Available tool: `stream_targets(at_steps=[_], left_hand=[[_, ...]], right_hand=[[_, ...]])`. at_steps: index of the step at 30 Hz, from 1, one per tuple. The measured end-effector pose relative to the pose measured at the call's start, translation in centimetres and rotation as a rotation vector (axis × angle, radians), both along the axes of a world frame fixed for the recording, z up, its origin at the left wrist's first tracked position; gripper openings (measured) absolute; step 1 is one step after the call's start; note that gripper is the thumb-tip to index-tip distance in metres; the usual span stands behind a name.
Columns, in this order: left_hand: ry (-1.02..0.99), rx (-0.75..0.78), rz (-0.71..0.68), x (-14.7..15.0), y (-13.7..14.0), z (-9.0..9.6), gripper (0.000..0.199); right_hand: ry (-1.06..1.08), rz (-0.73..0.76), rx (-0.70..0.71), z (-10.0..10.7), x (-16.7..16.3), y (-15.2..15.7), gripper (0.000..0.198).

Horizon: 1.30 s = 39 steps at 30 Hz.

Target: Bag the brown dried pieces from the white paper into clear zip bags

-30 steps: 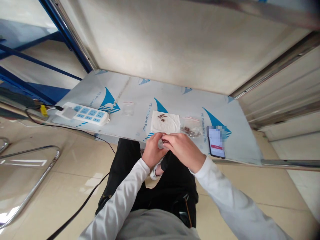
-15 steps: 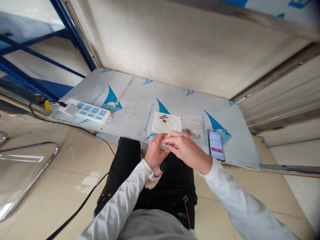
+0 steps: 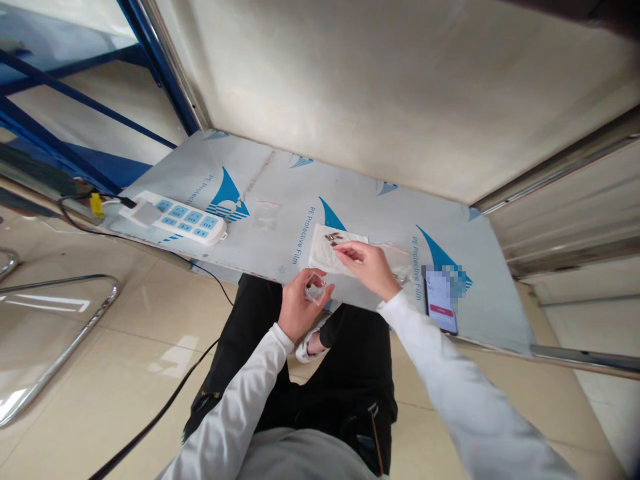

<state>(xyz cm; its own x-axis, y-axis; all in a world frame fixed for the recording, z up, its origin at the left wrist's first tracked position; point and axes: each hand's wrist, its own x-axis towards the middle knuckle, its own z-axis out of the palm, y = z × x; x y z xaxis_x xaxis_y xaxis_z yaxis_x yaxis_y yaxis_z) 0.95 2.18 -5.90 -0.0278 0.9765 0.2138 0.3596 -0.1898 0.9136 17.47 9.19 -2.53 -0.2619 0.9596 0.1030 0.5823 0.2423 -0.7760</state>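
Note:
My left hand (image 3: 300, 301) is curled around a small clear plastic bag (image 3: 315, 291), its mouth held apart between thumb and fingers at the shelf's front edge. My right hand (image 3: 367, 263) reaches over a folded white cloth (image 3: 320, 253), thumb and fingers pinched. Its fingertips meet the small brownish metal cylinders (image 3: 331, 237) lying on the cloth; whether one is between them is too small to tell. Behind the right wrist, mostly hidden, lies a clear zip bag (image 3: 400, 273) with more such pieces.
A white power strip (image 3: 185, 220) with a plugged-in adapter sits at the left of the film-covered shelf (image 3: 280, 187). Another small clear bag (image 3: 266, 215) lies flat near the middle. A phone (image 3: 440, 303) rests at the front right. A black cable (image 3: 165, 400) hangs in front.
My hands, together at the bag before, are now apart. The right hand has moved forward to the pieces on the cloth; the left still holds the bag. The view has shifted slightly.

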Motion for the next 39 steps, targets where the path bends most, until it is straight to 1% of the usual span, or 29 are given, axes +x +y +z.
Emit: stream_targets(at_steps=[1, 2, 4, 6, 9, 13, 17, 20, 22, 24, 26, 28, 29, 31, 33, 36, 39], left_hand=[[0.007, -0.008, 0.011, -0.2, 0.0, 0.0, 0.019], [0.013, -0.011, 0.017, -0.4, 0.0, 0.0, 0.019], [0.023, -0.012, 0.026, -0.8, 0.0, 0.0, 0.019], [0.03, -0.016, 0.034, -1.1, 0.0, 0.0, 0.018], [0.041, -0.033, 0.046, -1.5, -0.1, -0.1, 0.017], [0.052, -0.044, 0.045, -1.5, 0.0, -0.2, 0.018], [0.049, -0.036, 0.039, -1.4, 0.2, -0.1, 0.02], [0.056, -0.026, 0.043, -1.4, 0.3, 0.1, 0.02], [0.062, -0.02, 0.042, -1.5, 0.3, 0.3, 0.02], [0.062, -0.015, 0.031, -1.5, 0.3, 0.5, 0.02], [0.053, -0.001, 0.016, -1.2, 0.2, 0.9, 0.02], [0.041, 0.018, -0.013, -0.8, -0.1, 1.3, 0.019], [0.04, 0.028, -0.03, -0.5, -0.2, 1.6, 0.018], [0.048, 0.04, -0.066, 0.0, -0.6, 2.0, 0.018], [0.062, 0.044, -0.086, 0.4, -1.0, 2.3, 0.019], [0.07, 0.037, -0.097, 0.8, -1.5, 2.5, 0.022], [0.052, 0.028, -0.076, 0.9, -2.0, 2.6, 0.026]], right_hand=[[-0.083, -0.092, 0.008, -1.7, 0.4, 1.4, 0.019], [-0.189, -0.142, 0.011, -3.3, 0.6, 2.7, 0.019], [-0.314, -0.183, 0.016, -5.9, 0.7, 4.7, 0.018], [-0.354, -0.188, 0.021, -7.3, 0.3, 5.7, 0.015], [-0.375, -0.189, 0.016, -7.7, -0.2, 6.0, 0.013], [-0.406, -0.169, -0.028, -7.0, -0.1, 6.5, 0.011], [-0.423, -0.1, -0.09, -6.4, 0.6, 7.7, 0.007], [-0.421, -0.091, -0.077, -5.0, 0.6, 7.5, 0.007], [-0.384, -0.107, -0.03, -3.0, 0.3, 5.8, 0.012], [-0.291, -0.103, 0.051, -0.2, -0.3, 3.0, 0.017], [-0.189, -0.038, 0.126, 2.6, -0.9, -0.3, 0.018], [-0.193, 0.082, 0.109, 5.0, -1.5, -3.3, 0.013], [-0.22, 0.128, 0.087, 5.9, -1.7, -4.5, 0.01], [-0.315, 0.185, 0.04, 7.0, -2.1, -5.9, 0.008], [-0.443, 0.209, 0.025, 7.5, -2.3, -6.4, 0.01], [-0.602, 0.26, 0.084, 8.1, -2.6, -6.8, 0.014], [-0.619, 0.294, 0.141, 8.7, -2.9, -7.5, 0.018]])
